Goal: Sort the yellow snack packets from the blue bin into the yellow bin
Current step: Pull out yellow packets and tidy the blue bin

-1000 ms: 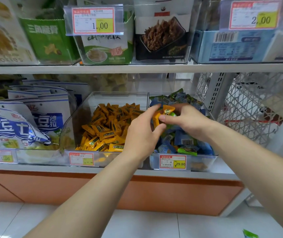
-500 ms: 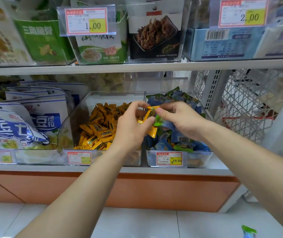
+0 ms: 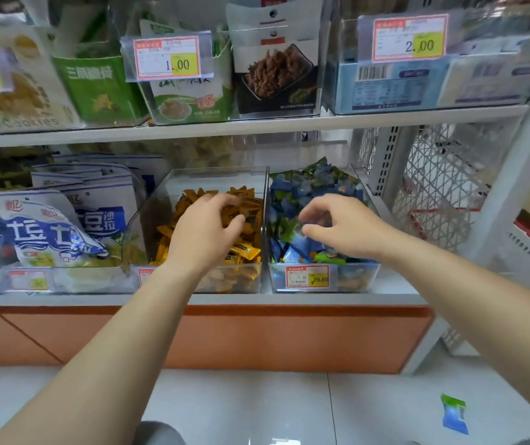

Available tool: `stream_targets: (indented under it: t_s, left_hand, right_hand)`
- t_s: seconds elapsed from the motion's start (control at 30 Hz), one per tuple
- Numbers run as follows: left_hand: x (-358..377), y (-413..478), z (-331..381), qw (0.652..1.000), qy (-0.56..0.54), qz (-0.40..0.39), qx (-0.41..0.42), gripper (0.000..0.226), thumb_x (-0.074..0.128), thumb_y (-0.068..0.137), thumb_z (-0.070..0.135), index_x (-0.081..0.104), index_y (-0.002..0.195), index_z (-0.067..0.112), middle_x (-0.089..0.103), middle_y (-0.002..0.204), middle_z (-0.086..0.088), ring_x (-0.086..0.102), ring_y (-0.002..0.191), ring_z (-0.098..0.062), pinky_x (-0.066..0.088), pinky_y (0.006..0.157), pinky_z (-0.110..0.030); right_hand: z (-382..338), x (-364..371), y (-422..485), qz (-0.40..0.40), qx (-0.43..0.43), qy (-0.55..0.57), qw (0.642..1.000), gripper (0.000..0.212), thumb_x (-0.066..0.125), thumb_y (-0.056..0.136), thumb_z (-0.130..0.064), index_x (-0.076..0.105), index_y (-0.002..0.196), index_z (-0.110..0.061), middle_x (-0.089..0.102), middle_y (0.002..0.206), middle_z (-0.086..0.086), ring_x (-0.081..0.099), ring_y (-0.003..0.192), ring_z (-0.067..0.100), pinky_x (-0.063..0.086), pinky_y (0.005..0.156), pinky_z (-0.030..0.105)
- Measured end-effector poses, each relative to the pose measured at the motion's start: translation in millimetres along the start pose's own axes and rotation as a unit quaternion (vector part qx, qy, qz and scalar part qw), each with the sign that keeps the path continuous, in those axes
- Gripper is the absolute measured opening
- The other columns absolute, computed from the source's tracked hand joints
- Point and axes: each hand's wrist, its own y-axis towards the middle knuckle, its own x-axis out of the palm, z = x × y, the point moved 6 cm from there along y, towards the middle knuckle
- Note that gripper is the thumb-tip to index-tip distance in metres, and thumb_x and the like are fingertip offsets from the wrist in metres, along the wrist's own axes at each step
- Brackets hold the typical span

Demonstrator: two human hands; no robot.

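Two clear bins stand side by side on the lower shelf. The left bin [image 3: 215, 178] holds a heap of yellow snack packets [image 3: 189, 203]. The right bin [image 3: 358, 277] is filled with blue and green packets [image 3: 315, 181]; no yellow packet shows on top of them. My left hand [image 3: 205, 232] hovers over the yellow heap, fingers spread, with nothing in it. Over the blue packets, my right hand [image 3: 343, 229] curls downward, thumb and fingertips touching the pile but not closed on a packet.
Blue-and-white snack bags [image 3: 64, 226] fill the bin to the left. The upper shelf [image 3: 257, 123] overhangs both bins closely. A white mesh panel [image 3: 433, 187] and post stand at the right. One blue-green packet [image 3: 454, 412] lies on the tiled floor.
Both hands held a yellow packet together between the bins. Now the left hand has moved over the yellow bin and is empty; the right hand has gone back onto the blue packets.
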Motion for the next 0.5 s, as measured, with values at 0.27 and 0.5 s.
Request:
stream_targets:
  t_s: [0.27, 0.5]
  left_hand:
    - [92, -97, 68, 0.901, 0.070, -0.405, 0.137, 0.017, 0.061, 0.089, 0.049, 0.065, 0.090, 0.032, 0.066, 0.085, 0.013, 0.062, 0.083, -0.012, 0.047, 0.071, -0.027]
    - [235, -187, 22, 0.812, 0.123, -0.569, 0.053, 0.042, 0.056, 0.095, 0.047, 0.059, 0.130, 0.024, 0.064, 0.128, -0.002, 0.059, 0.112, -0.025, 0.046, 0.092, -0.035]
  right_hand:
    - [28, 47, -88, -0.155, 0.001, -0.038, 0.987, 0.005, 0.069, 0.085, -0.029, 0.072, 0.087, -0.025, 0.072, 0.083, -0.008, 0.063, 0.074, 0.003, 0.048, 0.072, 0.023]
    - [144, 161, -161, -0.355, 0.137, -0.076, 0.922, 0.016, 0.069, 0.085, -0.033, 0.071, 0.093, -0.019, 0.070, 0.092, -0.005, 0.063, 0.086, 0.015, 0.044, 0.069, 0.016]
